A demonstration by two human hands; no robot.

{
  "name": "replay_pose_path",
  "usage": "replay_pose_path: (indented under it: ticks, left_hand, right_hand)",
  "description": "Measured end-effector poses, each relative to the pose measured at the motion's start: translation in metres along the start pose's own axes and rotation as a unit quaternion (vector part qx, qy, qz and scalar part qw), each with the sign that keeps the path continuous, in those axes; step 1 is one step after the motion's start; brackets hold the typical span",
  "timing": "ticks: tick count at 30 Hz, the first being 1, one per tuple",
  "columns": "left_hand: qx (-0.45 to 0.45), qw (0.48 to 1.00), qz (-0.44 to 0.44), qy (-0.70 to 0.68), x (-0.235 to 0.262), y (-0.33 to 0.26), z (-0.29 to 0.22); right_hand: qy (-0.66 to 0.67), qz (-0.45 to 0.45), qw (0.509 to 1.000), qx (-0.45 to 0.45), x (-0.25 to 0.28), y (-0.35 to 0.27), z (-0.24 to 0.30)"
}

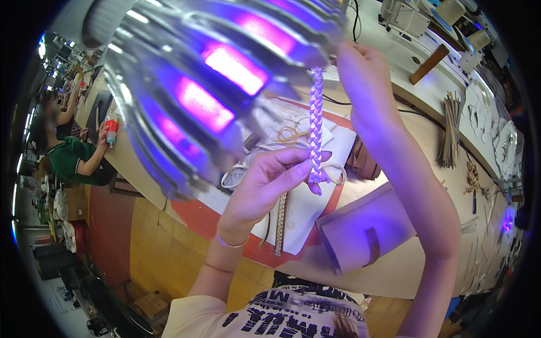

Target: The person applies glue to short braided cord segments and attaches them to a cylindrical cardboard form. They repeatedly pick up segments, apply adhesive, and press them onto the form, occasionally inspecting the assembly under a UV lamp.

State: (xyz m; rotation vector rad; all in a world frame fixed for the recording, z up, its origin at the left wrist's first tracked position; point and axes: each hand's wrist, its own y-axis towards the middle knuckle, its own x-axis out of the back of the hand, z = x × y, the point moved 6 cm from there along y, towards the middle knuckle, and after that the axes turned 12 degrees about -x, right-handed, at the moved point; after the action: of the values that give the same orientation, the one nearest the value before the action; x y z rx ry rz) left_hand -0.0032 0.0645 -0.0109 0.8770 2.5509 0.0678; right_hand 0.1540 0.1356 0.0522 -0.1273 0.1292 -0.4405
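A pale braided strap [316, 118] runs straight up and down under violet light. My left hand [273, 177] pinches its lower end between thumb and fingers. At the upper end, my right hand [363, 65] is closed beside the lamp's rim, and the lamp hides its fingertips and the strap's top. Below my left hand hangs another narrow braid [280, 225], tan in colour. Loops of thin pale cord [234, 176] lie beside my left wrist and behind the strap. A white sheet [293, 239] on a red-orange mat lies underneath.
A finned metal lamp [132, 104] glowing pink and violet fills the upper left, close to my hands. A curled brown sheet [366, 225] lies at right, near a brown bundle [363, 160]. Thin strips [449, 129] and a sewing machine [408, 19] stand farther right. A co-worker in green [73, 158] holds a bottle [111, 132].
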Motion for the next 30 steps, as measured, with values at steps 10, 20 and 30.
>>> replay_pose_path:
  ticks: [10,20,30]
  left_hand:
    - [0.009,0.998,-0.049,-0.044,0.016,-0.005,0.001]
    - [0.027,0.981,-0.167,-0.093,0.053,-0.027,0.029]
    - [-0.010,0.991,-0.129,-0.041,0.038,-0.023,0.020]
  right_hand:
    - [0.026,0.023,0.999,-0.032,0.005,-0.006,0.023]
    - [-0.001,-0.021,1.000,-0.016,0.052,-0.016,0.012]
    - [0.079,-0.123,0.984,-0.098,0.111,-0.067,-0.032]
